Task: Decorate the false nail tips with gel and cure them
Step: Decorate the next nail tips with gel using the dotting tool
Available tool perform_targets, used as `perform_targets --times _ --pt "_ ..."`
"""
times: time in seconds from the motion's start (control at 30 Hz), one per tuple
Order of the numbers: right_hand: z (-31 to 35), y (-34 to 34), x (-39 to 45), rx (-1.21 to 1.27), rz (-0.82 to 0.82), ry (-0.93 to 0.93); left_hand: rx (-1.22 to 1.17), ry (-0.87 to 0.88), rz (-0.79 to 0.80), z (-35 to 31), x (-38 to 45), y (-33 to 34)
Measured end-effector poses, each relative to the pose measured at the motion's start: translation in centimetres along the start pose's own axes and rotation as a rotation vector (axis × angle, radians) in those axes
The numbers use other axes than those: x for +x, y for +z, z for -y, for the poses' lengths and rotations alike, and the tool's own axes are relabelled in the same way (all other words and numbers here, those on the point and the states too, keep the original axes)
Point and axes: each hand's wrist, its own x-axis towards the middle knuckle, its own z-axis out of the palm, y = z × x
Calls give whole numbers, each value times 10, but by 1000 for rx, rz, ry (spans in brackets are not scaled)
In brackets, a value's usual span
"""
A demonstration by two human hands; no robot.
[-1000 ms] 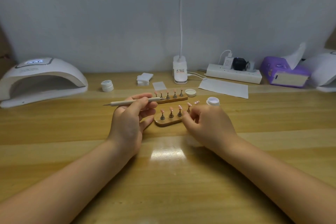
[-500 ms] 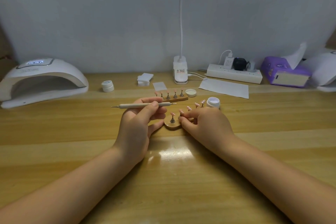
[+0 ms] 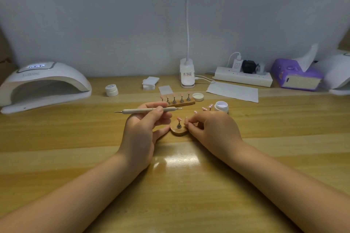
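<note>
The left hand point(image 3: 144, 128) has its fingers clamped on a dotting tool point(image 3: 149, 110), held level with its point aimed away to the left, not touching any tip. The right hand point(image 3: 212, 130) has curled fingers closed on the near stand point(image 3: 179, 130), which is turned end-on so that most of it lies under those fingers; one pink tip point(image 3: 179, 119) stands just clear of them, between the two hands, and a few more peek out past the knuckles. By the look of it the decorating is in its early or middle part: I cannot tell whether any gel sits on the tips, and curing is not yet done, since both stands are on the table and none is in the lamp point(image 3: 43, 85). That lamp stands well off to the left of the left fingers. Beyond the fingertips lies a second stand point(image 3: 178, 101) with tips; an open gel pot point(image 3: 221, 106) sits just past the right knuckles, its lid point(image 3: 198, 97) a little farther. A closed pot point(image 3: 111, 90), pads, paper, a power strip and tissues lie along the back. Nothing blocks the way to the pot or the lamp.
</note>
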Motion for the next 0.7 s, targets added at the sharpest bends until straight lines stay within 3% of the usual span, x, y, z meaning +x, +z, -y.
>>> perform_targets --times 0.27,0.43,0.7 --pt "4 1 -5 -3 -101 -105 -26 69 -27 3 2 -3" --pt "3 3 -4 29 -71 -92 -12 110 -34 4 3 -4" --pt "3 -10 -2 390 -140 -61 119 306 20 -6 -4 2"
